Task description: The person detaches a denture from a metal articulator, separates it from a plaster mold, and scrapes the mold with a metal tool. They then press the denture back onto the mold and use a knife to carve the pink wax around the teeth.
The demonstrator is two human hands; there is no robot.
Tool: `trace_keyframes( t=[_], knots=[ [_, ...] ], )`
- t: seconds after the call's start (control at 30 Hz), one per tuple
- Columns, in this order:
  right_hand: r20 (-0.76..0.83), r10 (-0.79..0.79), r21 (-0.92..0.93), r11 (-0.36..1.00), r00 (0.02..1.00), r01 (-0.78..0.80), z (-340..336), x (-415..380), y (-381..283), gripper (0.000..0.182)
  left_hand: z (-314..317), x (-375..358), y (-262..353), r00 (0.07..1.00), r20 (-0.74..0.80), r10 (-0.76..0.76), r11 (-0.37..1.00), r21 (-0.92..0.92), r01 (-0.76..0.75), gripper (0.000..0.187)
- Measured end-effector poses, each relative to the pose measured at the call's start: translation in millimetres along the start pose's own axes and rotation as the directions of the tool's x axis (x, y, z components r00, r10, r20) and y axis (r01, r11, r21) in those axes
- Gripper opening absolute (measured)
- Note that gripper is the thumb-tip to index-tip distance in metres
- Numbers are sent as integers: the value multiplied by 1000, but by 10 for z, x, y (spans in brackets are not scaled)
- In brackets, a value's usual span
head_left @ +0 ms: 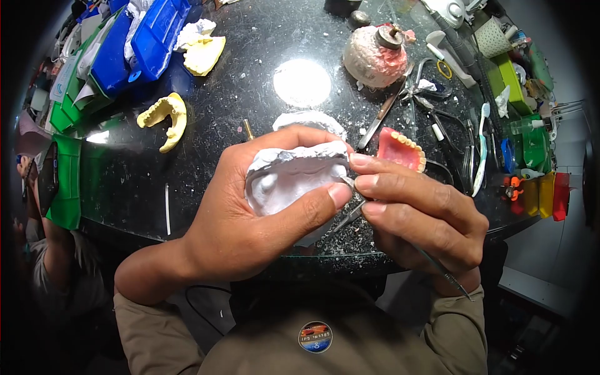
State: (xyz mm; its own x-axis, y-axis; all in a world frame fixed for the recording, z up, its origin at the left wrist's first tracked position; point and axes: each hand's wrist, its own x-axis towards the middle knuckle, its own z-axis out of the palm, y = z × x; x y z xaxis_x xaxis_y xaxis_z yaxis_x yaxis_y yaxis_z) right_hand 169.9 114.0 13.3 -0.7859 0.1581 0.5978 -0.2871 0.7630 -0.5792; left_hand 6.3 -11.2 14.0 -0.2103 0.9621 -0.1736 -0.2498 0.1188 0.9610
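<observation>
My left hand is wrapped round a white plaster dental cast, its thumb lying across the near side. The cast's hollow, ridged face is turned up. At its right edge my right hand pinches a slim metal dental carver, whose hooked end sticks out below the palm. The carver's working tip is close to the cast's rim; whether it touches cannot be made out. Another metal blade shows under the right fingers. Behind the hands lies a second white plaster piece, partly hidden.
A pink denture, a metal knife and pliers lie at the right, near a toothbrush. A plaster-smeared burner-like vessel stands behind. At the left are a yellow dental cast and blue bins. Plaster crumbs litter the black tabletop.
</observation>
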Motion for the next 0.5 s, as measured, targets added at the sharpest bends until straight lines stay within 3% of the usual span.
trace_keyframes(
  t=[0.5],
  knots=[
    [68, 9, 42, 999, 998, -12, -71, -11, -17, 21, 25, -15, 71, 996, 17, -92, 995, 31, 91, 33]
  ],
)
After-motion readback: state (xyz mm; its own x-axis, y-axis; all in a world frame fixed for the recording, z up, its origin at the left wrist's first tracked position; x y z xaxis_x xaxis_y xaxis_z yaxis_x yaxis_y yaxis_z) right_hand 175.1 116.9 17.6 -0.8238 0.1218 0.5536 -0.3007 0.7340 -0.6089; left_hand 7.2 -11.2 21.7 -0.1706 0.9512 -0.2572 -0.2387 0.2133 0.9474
